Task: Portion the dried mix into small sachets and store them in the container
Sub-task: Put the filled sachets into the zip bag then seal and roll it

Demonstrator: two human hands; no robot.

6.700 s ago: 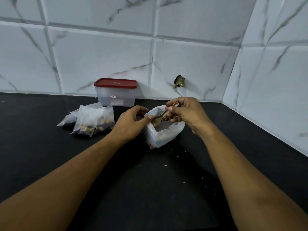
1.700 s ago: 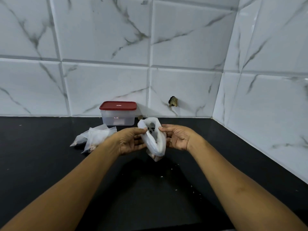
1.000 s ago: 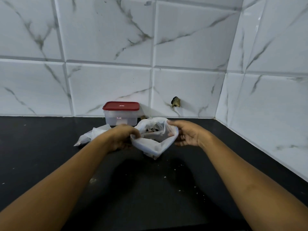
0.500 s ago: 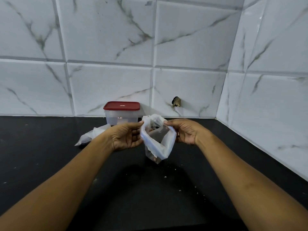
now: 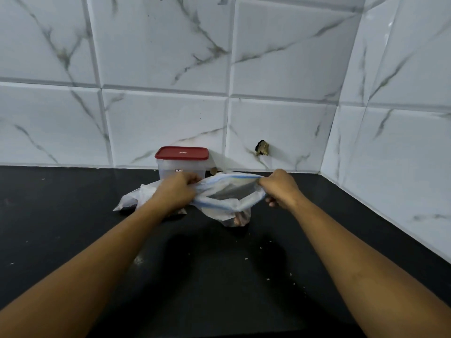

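Both hands are clamped on the bag (image 5: 229, 193). The left hand (image 5: 179, 191) pinches one end of its mouth and the right hand (image 5: 280, 189) the other, and the blue-striped rim is stretched flat between them. The bag sags just below the hands, and a little brownish mix (image 5: 238, 219) shows through its bottom, under the right hand. I can't tell whether it rests on the counter (image 5: 219, 289) or hangs just clear of it.

I'd say the job is about midway. Some filled sachets (image 5: 136, 198) lie on the counter just left of the left hand, partly hidden by the wrist, so portioning has got somewhere. The container (image 5: 181, 167) stands just beyond the left hand, against the tiled wall, with its red lid (image 5: 182, 152) on. Its cloudy sides don't show whether anything is inside. What looks left is to close this bag, take the lid off and put the sachets in.

The shut lid is the main obstacle, and both hands are busy. Pale crumbs (image 5: 246, 259) dot the counter on the near side of the hands. A brassy fitting (image 5: 262, 148) sticks out of the wall beyond the right hand, out of the way.
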